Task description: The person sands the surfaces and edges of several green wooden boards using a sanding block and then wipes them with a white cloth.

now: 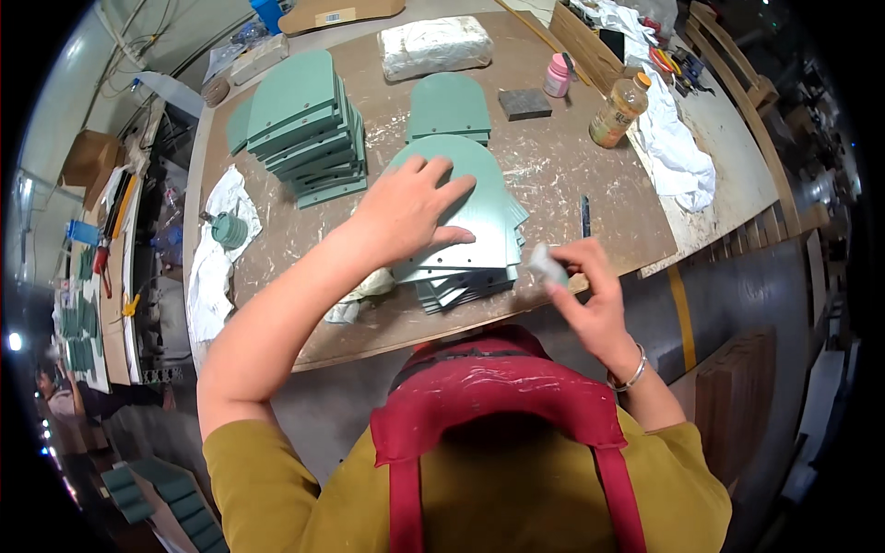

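Observation:
My left hand (412,210) lies with its fingers spread on the top green panel (479,198), which has a rounded far end and small holes along its near edge. Beneath it, more panels lie in an uneven, fanned stack. To the right of that stack, my right hand (593,293) pinches a small whitish-grey pad (548,265), held apart from the panels. What the pad is made of I cannot make out. A taller stack of green panels (300,115) stands at the left, and another green panel (448,104) lies just beyond the one under my hand.
A white wrapped bundle (435,48) lies at the back of the table. At the right are a dark grey block (525,104), a pink bottle (558,76), an amber bottle (619,111) and white cloth (676,157). Another white cloth (214,267) lies along the left edge.

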`<state>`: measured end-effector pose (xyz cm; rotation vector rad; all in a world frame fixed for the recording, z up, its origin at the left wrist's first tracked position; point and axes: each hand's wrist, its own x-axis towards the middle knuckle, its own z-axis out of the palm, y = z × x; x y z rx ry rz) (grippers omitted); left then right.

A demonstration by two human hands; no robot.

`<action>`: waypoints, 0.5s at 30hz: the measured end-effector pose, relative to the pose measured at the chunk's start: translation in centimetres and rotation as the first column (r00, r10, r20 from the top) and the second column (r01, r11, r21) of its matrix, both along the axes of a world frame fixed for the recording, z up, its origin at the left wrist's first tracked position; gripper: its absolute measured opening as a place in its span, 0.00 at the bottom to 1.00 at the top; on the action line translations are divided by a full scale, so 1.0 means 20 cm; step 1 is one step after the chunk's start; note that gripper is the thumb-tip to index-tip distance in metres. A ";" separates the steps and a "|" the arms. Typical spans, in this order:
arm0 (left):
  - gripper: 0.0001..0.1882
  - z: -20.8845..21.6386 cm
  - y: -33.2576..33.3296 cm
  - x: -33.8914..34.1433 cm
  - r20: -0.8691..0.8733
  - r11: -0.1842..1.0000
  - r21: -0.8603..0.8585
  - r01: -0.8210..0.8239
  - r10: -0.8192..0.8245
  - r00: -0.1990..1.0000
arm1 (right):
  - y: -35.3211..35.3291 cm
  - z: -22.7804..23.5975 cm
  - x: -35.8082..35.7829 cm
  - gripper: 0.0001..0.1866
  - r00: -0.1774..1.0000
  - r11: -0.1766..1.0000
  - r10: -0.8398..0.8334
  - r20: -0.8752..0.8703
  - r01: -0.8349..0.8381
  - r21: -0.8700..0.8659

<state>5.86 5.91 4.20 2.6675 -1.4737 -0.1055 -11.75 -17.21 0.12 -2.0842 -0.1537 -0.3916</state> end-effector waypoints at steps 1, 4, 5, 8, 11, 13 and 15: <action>0.36 0.02 0.00 0.03 -0.038 0.997 0.077 0.016 -0.013 0.999 | 0.03 0.01 -0.01 0.19 0.997 0.997 -0.077 0.023 0.077 0.012; 0.37 -0.11 0.06 0.15 0.221 0.944 -0.171 0.283 -0.244 0.944 | 0.17 0.04 -0.05 0.19 0.983 0.980 -0.173 0.062 0.178 -0.093; 0.38 -0.14 0.08 0.17 0.250 0.941 -0.168 0.295 -0.249 0.936 | 0.21 0.04 -0.06 0.19 0.975 0.970 -0.204 0.091 0.214 -0.120; 0.39 -0.13 0.04 0.16 0.220 0.955 -0.112 0.276 -0.247 0.944 | 0.32 0.03 -0.06 0.19 0.929 0.917 -0.337 0.151 0.361 -0.170; 0.39 -0.12 -0.01 0.09 0.209 0.981 -0.068 0.180 -0.162 0.964 | 0.40 0.03 -0.06 0.18 0.884 0.865 -0.440 0.161 0.465 -0.190; 0.39 -0.12 -0.02 0.08 0.200 0.978 -0.083 0.189 -0.169 0.965 | 0.41 0.01 -0.03 0.18 0.856 0.833 -0.488 0.173 0.516 -0.200; 0.39 -0.12 -0.02 0.08 0.192 0.976 -0.099 0.192 -0.170 0.966 | 0.42 -0.02 -0.01 0.17 0.829 0.800 -0.525 0.193 0.558 -0.220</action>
